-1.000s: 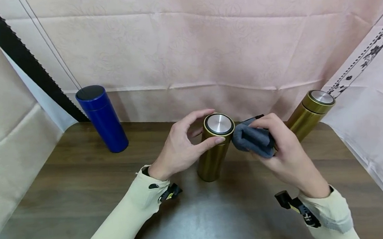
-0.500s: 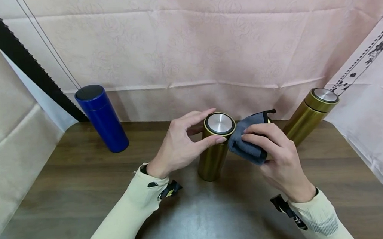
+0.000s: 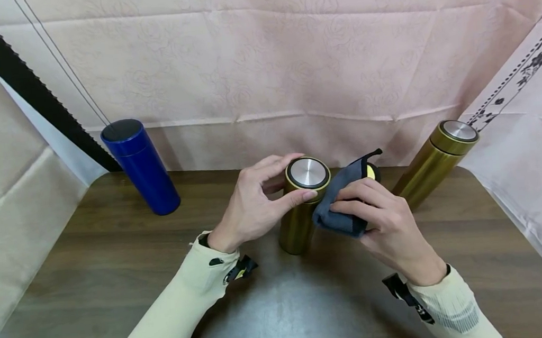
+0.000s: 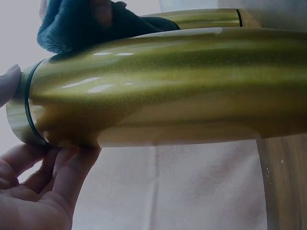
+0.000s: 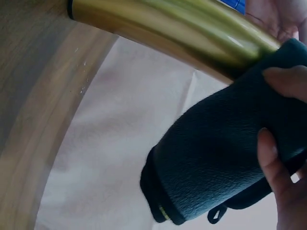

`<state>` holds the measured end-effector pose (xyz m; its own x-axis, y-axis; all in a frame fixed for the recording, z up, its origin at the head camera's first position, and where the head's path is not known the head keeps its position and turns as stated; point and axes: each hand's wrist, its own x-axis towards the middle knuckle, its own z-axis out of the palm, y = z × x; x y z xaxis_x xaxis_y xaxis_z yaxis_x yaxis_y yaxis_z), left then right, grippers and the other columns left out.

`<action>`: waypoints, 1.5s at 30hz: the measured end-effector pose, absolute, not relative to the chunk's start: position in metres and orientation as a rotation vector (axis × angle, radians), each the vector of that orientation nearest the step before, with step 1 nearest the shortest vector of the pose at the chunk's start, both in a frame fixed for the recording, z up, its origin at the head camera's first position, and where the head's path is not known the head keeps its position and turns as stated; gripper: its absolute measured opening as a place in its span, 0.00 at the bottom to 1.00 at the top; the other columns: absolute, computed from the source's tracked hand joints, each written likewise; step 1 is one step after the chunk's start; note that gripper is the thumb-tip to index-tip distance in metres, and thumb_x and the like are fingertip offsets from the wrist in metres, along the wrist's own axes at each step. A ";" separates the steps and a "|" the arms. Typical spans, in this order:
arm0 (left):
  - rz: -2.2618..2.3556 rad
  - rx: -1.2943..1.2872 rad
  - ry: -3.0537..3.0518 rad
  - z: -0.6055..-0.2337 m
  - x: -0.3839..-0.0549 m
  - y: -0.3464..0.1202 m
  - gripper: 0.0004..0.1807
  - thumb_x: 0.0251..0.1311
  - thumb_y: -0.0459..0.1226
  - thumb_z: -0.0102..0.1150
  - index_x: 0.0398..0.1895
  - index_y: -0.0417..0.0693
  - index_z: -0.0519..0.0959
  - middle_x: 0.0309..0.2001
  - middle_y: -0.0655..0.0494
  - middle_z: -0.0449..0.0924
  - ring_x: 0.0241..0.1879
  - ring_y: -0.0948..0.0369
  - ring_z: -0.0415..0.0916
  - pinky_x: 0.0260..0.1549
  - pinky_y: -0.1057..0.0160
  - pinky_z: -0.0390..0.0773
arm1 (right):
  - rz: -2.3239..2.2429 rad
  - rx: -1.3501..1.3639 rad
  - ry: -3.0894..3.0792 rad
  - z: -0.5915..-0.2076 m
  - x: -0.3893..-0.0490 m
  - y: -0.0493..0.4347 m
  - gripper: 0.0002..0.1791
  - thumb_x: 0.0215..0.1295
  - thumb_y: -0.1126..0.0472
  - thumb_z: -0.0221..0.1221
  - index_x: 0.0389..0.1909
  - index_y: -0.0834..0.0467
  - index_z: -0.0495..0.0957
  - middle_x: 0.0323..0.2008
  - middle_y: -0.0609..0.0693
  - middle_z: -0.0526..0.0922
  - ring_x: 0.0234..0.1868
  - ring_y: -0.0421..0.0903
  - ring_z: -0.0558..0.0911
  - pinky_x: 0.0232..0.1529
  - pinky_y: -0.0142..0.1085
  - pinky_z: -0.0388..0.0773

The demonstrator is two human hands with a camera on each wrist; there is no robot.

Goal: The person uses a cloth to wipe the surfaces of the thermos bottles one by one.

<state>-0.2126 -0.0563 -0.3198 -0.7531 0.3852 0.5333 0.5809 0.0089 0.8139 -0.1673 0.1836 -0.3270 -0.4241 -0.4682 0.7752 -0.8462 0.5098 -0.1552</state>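
Observation:
A gold thermos flask (image 3: 299, 228) with a brushed silver lid top stands upright on the wooden table. My left hand (image 3: 257, 204) grips it around the lid end, thumb at the front and fingers behind. Pinched in my right hand (image 3: 390, 228) is a folded grey-blue cloth (image 3: 338, 206) with black trim and a small loop. The cloth touches the right side of the flask just below the lid. In the left wrist view the cloth (image 4: 72, 28) lies against the flask's gold body (image 4: 163, 86). My right fingers (image 5: 273, 158) press into the cloth's folds in the right wrist view.
A second gold flask (image 3: 435, 161) stands at the back right, behind my right hand. At the back left is a blue flask (image 3: 142, 168) with a black top. Pale patterned fabric (image 3: 263, 74) hangs along the table's back edge and both sides.
My right hand has turned and shifted left and nearer, taking the cloth a little lower along the flask's side. The left hand and the flask stay nearly where they were.

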 end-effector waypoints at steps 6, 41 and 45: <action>-1.795 -1.008 -2.128 -0.320 -0.214 -0.057 0.28 0.59 0.37 0.74 0.64 0.50 0.80 0.51 0.58 0.84 0.52 0.66 0.82 0.53 0.64 0.85 | 0.626 1.044 -2.215 -0.332 -0.167 0.183 0.15 0.51 0.74 0.67 0.36 0.52 0.87 0.40 0.42 0.84 0.46 0.41 0.80 0.54 0.28 0.77; -1.765 -1.019 -2.136 -0.322 -0.214 -0.056 0.26 0.60 0.37 0.73 0.63 0.49 0.80 0.50 0.57 0.85 0.52 0.66 0.82 0.52 0.64 0.86 | 0.439 1.033 -2.506 -0.363 -0.171 0.180 0.11 0.50 0.61 0.77 0.32 0.44 0.87 0.37 0.35 0.80 0.41 0.36 0.77 0.28 0.36 0.81; -1.769 -1.014 -2.142 -0.322 -0.214 -0.056 0.26 0.60 0.38 0.73 0.63 0.50 0.80 0.50 0.57 0.85 0.52 0.66 0.82 0.51 0.64 0.86 | 0.422 1.034 -2.518 -0.367 -0.172 0.180 0.11 0.49 0.60 0.77 0.32 0.43 0.87 0.36 0.35 0.79 0.40 0.36 0.77 0.27 0.35 0.80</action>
